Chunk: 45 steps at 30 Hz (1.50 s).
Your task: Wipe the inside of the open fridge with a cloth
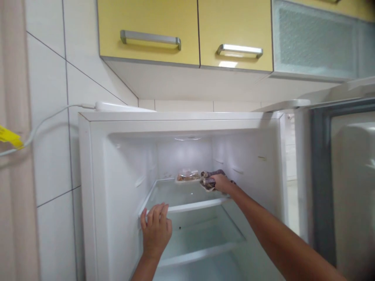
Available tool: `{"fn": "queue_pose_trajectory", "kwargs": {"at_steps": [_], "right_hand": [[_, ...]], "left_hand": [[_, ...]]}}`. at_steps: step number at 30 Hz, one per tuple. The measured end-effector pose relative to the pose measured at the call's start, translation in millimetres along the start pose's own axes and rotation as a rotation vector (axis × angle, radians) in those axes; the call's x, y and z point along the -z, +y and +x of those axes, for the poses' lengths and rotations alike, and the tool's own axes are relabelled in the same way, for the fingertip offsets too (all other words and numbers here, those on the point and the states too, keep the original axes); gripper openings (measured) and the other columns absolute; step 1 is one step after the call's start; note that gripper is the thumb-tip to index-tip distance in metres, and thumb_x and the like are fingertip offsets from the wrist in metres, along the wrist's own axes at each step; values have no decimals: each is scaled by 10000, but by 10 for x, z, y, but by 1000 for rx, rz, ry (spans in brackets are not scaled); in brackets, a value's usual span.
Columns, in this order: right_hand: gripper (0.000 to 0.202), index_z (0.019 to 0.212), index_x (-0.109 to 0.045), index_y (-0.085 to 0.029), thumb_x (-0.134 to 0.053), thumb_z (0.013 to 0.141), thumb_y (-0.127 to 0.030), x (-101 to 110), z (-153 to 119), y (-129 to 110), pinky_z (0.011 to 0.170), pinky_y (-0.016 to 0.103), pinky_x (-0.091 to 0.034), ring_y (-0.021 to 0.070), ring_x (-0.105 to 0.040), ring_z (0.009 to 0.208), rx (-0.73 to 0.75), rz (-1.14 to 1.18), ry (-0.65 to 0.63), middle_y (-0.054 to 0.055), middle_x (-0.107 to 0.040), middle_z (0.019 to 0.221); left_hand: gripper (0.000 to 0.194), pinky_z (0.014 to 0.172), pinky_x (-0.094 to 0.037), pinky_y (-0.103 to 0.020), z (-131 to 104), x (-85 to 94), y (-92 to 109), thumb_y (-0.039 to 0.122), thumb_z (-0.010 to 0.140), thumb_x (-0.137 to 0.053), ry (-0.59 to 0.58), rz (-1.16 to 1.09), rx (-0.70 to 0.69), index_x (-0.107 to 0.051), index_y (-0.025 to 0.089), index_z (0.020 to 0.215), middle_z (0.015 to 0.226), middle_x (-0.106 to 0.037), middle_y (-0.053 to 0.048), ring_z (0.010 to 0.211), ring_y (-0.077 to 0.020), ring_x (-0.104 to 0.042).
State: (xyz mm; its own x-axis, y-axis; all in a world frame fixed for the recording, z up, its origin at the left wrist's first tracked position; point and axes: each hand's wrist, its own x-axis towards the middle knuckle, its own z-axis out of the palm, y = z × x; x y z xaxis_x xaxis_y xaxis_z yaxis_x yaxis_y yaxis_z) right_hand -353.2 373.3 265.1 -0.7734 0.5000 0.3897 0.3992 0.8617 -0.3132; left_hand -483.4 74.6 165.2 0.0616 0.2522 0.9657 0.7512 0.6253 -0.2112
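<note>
My right hand point(222, 183) reaches deep into the open fridge and is closed around a dark patterned cloth point(208, 181) with pale edges. The cloth is over the right rear of the upper glass shelf point(175, 195), just beside a clear-wrapped food tray point(189, 176) with brownish contents. At the shelf's front left corner my left hand point(157, 224) has its fingers curled over the white front edge. The thumb and the underside of that grip are hidden.
A lower glass shelf point(199, 234) bears a small dark speck. The fridge door point(351, 187) stands open at the right. Yellow cabinets point(149, 19) hang above the fridge. A white cable point(58, 111) runs along the left, by the tiled wall point(49, 136).
</note>
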Motion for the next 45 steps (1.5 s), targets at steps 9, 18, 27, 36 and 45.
{"fn": "queue_pose_trajectory", "kwargs": {"at_steps": [9, 18, 27, 36, 45], "right_hand": [[306, 1021, -784, -191, -664, 752, -110, 397, -817, -376, 912, 399, -517, 311, -703, 1018, 170, -368, -43, 146, -766, 1068], [451, 1346, -595, -72, -484, 922, -178, 614, -1021, -817, 1222, 602, -161, 364, -280, 1483, 330, -713, 176, 209, -484, 1506], [605, 1293, -659, -93, -751, 723, -274, 628, -1017, 72, 1241, 587, -118, 391, -332, 1465, 197, -891, 94, 222, -500, 1487], [343, 1172, -740, -190, -628, 850, -152, 151, -143, 214, 1237, 533, -205, 330, -358, 1465, 160, -901, 52, 141, -581, 1434], [336, 1212, -635, -183, -659, 918, -346, -219, 810, 396, 1100, 547, -421, 272, -522, 1304, 178, -836, -94, 93, -575, 1388]], "left_hand": [[381, 1130, -319, -540, 71, 178, -11, 74, 834, -502, -121, -39, -8, -621, 159, 1187, 1155, -705, -107, 1097, -267, -626], [428, 1147, -299, -550, 75, 236, -64, 96, 843, -484, -188, -73, -36, -608, 143, 1250, 1217, -683, -132, 1150, -280, -600], [433, 1141, -309, -543, 82, 237, -70, 84, 843, -467, -181, -61, -64, -608, 136, 1250, 1214, -685, -125, 1147, -276, -601], [353, 1108, -341, -554, 44, 39, -53, 64, 816, -520, 17, -3, -65, -622, 141, 1145, 1093, -716, -116, 1037, -273, -635], [319, 1133, -315, -575, -13, -101, -18, 65, 805, -534, 103, 6, -21, -631, 148, 1097, 1041, -722, -122, 1018, -277, -617]]}}
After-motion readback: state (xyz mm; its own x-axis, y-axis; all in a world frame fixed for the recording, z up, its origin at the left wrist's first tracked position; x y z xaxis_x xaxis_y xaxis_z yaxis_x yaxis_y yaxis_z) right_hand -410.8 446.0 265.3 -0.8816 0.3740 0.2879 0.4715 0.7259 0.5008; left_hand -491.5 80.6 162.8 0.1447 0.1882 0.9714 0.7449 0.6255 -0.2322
